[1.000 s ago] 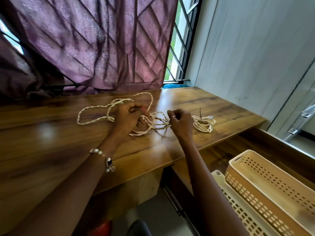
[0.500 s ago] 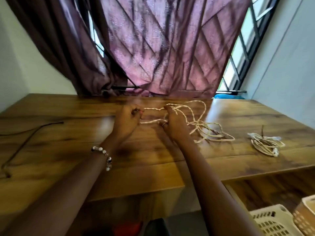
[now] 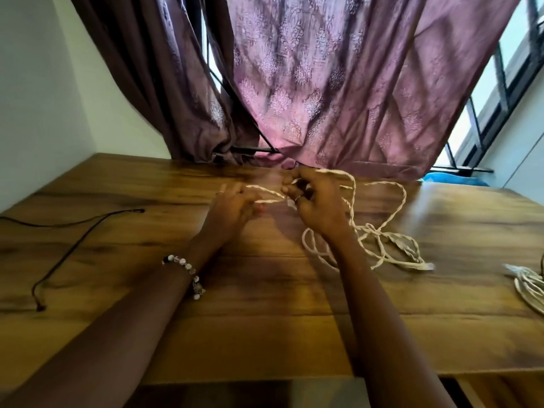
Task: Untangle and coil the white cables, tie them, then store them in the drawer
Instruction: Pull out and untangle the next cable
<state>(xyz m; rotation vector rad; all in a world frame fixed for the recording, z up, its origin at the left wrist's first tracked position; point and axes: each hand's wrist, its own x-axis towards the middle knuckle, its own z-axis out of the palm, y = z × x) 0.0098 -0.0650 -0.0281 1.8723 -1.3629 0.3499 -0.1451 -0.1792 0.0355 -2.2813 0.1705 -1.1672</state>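
A twisted white cable (image 3: pixel 391 245) lies in loose tangled loops on the wooden table (image 3: pixel 265 304), right of centre. My right hand (image 3: pixel 315 201) is raised a little over the table and pinches a strand of it near the far edge. My left hand (image 3: pixel 235 206) grips the same strand a short way to the left, so a short stretch runs between both hands. A second white cable (image 3: pixel 530 287), coiled, rests at the right edge of view, partly cut off.
A thin black cord (image 3: pixel 73 240) trails across the table's left part. Purple curtains (image 3: pixel 309 83) hang right behind the table over a barred window. A blue object (image 3: pixel 450 181) sits at the back right corner. White wall stands at the left.
The view has swung left and up, so the baskets and drawer area dropped out of sight. Both hands have lifted the strand farther from me, and the loops trail to the right.
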